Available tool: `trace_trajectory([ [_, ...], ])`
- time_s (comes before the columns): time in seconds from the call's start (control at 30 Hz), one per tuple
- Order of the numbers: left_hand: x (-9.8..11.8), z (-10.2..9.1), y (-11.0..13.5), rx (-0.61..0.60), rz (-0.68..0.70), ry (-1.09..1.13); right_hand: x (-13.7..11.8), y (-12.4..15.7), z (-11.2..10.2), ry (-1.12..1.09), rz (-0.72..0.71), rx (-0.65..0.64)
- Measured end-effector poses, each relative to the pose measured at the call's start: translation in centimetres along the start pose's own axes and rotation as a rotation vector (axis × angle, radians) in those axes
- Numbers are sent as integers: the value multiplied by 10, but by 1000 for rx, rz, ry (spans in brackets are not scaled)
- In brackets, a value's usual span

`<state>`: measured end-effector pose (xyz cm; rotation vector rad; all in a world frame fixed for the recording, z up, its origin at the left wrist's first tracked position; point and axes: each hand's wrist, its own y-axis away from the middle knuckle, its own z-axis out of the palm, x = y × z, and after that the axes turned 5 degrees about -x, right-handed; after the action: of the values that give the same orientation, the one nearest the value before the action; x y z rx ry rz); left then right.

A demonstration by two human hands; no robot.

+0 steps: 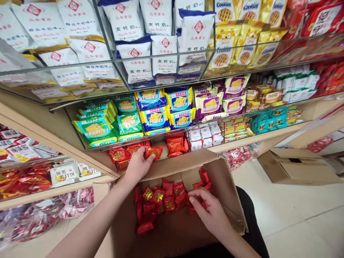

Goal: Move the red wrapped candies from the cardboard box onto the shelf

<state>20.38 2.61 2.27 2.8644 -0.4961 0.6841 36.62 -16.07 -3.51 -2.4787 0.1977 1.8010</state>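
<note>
With thumb and fingers, my left hand (139, 165) pinches a small red wrapped snack packet (156, 153) at the bottom shelf, beside other red packets (118, 154) lying there. My right hand (211, 211) reaches into an open cardboard box (172, 240). Its thumb and fingers close around a red packet, partly hidden behind the fingertips. Several shiny red packets with gold print (169, 204) lie loose along the box's far side.
Glass-fronted shelves above hold white cracker bags (163, 53), yellow cookie bags (225, 43) and soda biscuit packs (96, 127). Small white packets (205, 134) sit right of the red ones. Another cardboard box (298, 166) stands on the tiled floor. Plastic-wrapped goods (48, 218) lie under the left shelf.
</note>
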Motion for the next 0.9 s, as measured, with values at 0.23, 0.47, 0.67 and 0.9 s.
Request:
trace_trajectory([
  [0.23,20,14,-60,-162,35,-467,39,16,-17,68,146,-19],
  [0.47,38,21,-62,-303,147,-677,80,25,-19,77,246,-15],
  [0.67,34,43,-73,-370,101,-717,88,24,-19,7,301,-51],
  [0.9,31,64,-124,-391,-47,-659,90,19,-21,-74,354,-75],
])
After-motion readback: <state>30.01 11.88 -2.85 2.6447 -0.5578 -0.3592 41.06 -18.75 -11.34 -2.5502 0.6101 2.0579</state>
